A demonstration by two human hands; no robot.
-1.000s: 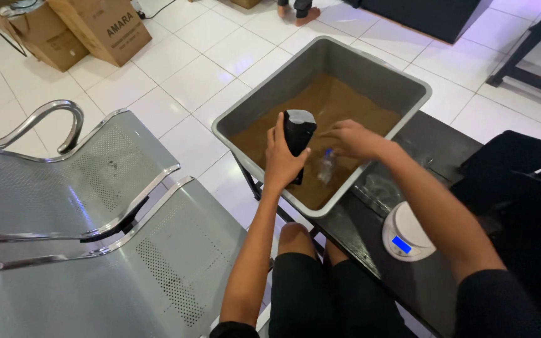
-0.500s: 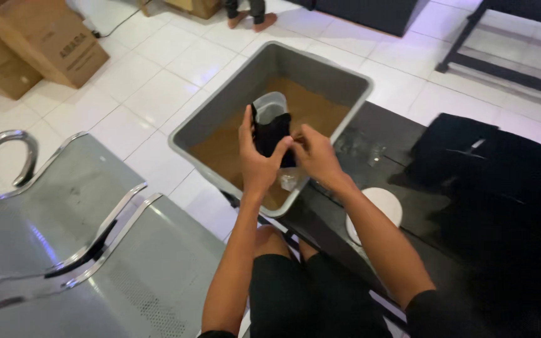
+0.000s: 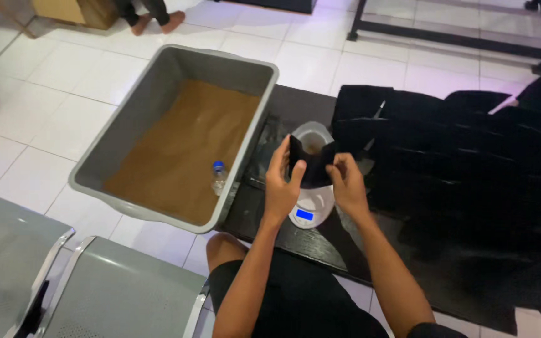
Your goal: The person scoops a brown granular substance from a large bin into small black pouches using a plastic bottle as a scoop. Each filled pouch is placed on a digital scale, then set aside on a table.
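Fingers [image 3: 281, 164] of left hand [image 3: 281, 188] curled around near edge of small black pouch [image 3: 311, 166], thumb pressed to its face; fingers of right hand [image 3: 349, 181] pinching opposite edge, both hands closed on same item. Pouch held upright, mouth uppermost, directly above white digital scale [image 3: 311, 209] with lit blue display; whether pouch rests on scale or hangs just over it not discernible. Pale rim visible behind pouch top, nature unclear.

Left to right across scene: grey metal bench seats [image 3: 95, 294] at lower left, perforated, with curved armrests; white tiled floor [image 3: 45, 119] beyond; large grey plastic tub [image 3: 176, 134] holding layer of brown sand, tilted corner overlapping black low table [image 3: 283, 238]; small clear bottle with blue cap [image 3: 219, 176] lying in sand near tub's right wall; scale on table just beside tub; heap of black fabric [image 3: 458, 163] spread over right part of table, touching area beside right hand. Black frame legs [image 3: 446, 37] at top right. Bare feet of another person [image 3: 154, 22] at top left, beside cardboard box [image 3: 73, 9]. Own knees in black shorts [image 3: 295, 300] below table edge.
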